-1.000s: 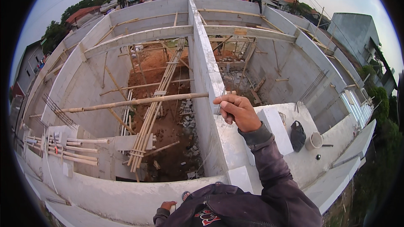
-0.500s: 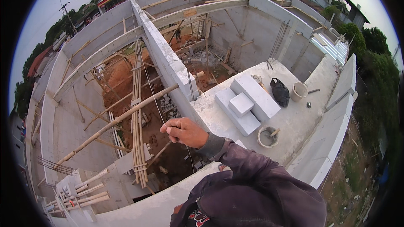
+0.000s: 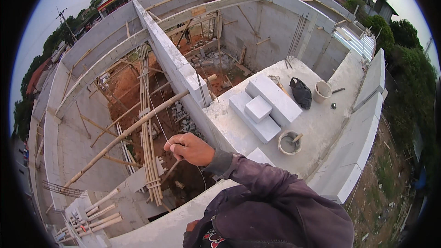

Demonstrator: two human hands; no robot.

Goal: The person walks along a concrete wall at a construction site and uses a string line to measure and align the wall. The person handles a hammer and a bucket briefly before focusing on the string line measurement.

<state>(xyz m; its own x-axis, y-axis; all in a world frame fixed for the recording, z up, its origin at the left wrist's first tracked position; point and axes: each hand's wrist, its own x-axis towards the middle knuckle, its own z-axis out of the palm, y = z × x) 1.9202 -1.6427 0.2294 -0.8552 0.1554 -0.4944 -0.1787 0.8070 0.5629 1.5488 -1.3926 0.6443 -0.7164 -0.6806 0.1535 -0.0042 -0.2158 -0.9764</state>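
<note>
My right hand (image 3: pixel 190 149) reaches out over the open pit, its fingers pinched closed on a thin string (image 3: pixel 157 115). From the fingers the string runs taut up and away along the block wall (image 3: pixel 172 55), and a loose end dangles below the hand. At the lower edge only a small patch of my left hand (image 3: pixel 192 225) shows beside my dark jacket; its fingers are hidden. On the concrete slab (image 3: pixel 317 140) to the right, several pale lightweight blocks (image 3: pixel 274 98) are stacked, a smaller one on top. A bucket of grey mortar (image 3: pixel 290 142) with a wooden-handled tool stands nearer me.
A black bag (image 3: pixel 301 93), a pale bucket (image 3: pixel 323 92) and a small round metal object (image 3: pixel 333 105) sit farther along the slab. Bamboo poles (image 3: pixel 149 156) span the deep pit at left. Low block walls (image 3: pixel 356 156) edge the right side, with a drop beyond.
My right hand, still pinching the string, has shifted slightly left and toward me. The view has turned a little; the blocks and buckets remain in place.
</note>
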